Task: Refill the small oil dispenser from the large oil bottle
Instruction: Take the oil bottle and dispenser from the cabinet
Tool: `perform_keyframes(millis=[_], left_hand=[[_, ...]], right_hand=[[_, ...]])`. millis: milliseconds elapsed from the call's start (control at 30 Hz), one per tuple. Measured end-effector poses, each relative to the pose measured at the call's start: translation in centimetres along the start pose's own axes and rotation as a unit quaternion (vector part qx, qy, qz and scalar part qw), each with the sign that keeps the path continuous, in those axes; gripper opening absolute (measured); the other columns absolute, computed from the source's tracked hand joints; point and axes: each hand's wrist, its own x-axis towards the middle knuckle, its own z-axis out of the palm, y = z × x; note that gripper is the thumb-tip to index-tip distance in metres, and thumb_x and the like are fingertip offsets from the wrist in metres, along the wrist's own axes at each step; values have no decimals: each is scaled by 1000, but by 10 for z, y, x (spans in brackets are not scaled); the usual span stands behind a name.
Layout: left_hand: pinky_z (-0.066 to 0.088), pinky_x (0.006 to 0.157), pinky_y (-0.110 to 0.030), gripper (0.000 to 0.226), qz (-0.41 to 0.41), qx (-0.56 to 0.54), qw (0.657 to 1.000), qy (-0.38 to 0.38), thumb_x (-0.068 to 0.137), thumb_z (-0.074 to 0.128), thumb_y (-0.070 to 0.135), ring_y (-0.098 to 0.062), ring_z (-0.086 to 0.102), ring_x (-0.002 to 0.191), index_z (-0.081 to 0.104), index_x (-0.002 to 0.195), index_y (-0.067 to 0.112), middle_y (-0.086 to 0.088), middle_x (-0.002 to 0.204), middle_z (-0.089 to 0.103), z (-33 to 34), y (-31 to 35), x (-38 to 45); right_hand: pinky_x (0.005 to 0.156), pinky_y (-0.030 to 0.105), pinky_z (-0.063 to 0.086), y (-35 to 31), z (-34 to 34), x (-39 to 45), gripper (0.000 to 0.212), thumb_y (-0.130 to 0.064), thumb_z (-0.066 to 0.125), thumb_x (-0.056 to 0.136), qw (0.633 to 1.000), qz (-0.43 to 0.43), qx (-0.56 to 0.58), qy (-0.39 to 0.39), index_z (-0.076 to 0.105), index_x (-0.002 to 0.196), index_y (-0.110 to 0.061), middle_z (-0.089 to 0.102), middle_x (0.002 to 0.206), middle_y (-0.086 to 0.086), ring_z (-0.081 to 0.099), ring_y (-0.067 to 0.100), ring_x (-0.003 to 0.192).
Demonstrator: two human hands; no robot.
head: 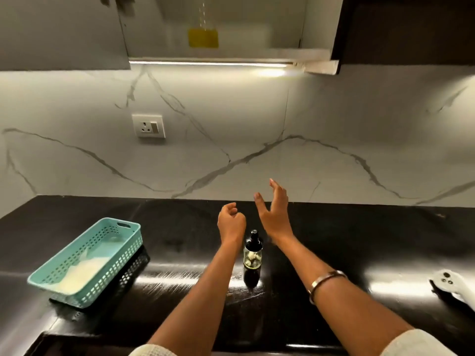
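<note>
Your small oil dispenser [253, 255] stands upright on the black tabletop [334, 240], between your two forearms. Your left hand [231, 222] is raised beyond it, fingers curled loosely around nothing. Your right hand [273, 211] hovers beside it, fingers spread and empty. A teal basket [87, 260] sits to the left.

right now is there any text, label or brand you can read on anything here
None can be read.
Small oil dispenser: a pale patch on its glass, too small to show any words.
Yellow tag in the open cabinet: blurred, no lettering visible.
Wall socket: no markings legible.
White device at the counter's right edge: only buttons, no text.
Teal basket: plain, no lettering.
</note>
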Motion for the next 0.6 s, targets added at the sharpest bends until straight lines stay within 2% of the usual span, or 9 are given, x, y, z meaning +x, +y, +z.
perform_keyframes(millis=[100,200,267,400,500,600], left_hand=[[47,86,-28,40,42,-12,999,-3,89,45,1,-20,58,104,54,127,10,-7,119,60,-2,48,-11],[49,98,-36,38,92,-35,995,3,92,46,6,-22,59,110,54,129,11,-7,120,62,-12,96,-23],[50,97,-36,36,134,-53,989,14,94,48,10,-22,60,110,54,130,11,-7,122,63,-18,128,-29],[51,94,-29,33,193,-73,978,41,98,49,15,-20,59,113,54,131,14,-4,126,60,-34,183,-37],[49,93,-28,33,213,-87,972,54,94,48,12,-18,59,110,56,126,16,-3,123,62,-48,217,-36],[50,93,-34,32,232,-91,966,72,91,46,14,-19,61,105,60,120,20,-3,119,64,-59,249,-28]], right_hand=[[102,24,29,-44,-7,14,59,-36,56,95,998,-53,-9,12,34,141,-8,40,138,9,38,19,128],[105,27,32,-91,-16,23,57,-36,55,95,993,-112,-6,27,35,141,-9,42,140,10,39,20,129],[109,35,35,-121,-19,32,55,-36,53,96,990,-134,-1,37,37,141,-10,42,142,10,40,22,131],[110,40,37,-172,-26,48,51,-35,51,97,985,-167,4,52,39,140,-11,43,143,9,41,24,132],[110,36,35,-204,-31,59,48,-32,50,98,978,-200,10,57,40,139,-8,43,141,10,40,23,130],[106,31,35,-234,-33,75,47,-32,51,98,973,-222,21,56,42,137,-8,44,138,9,41,22,128]])
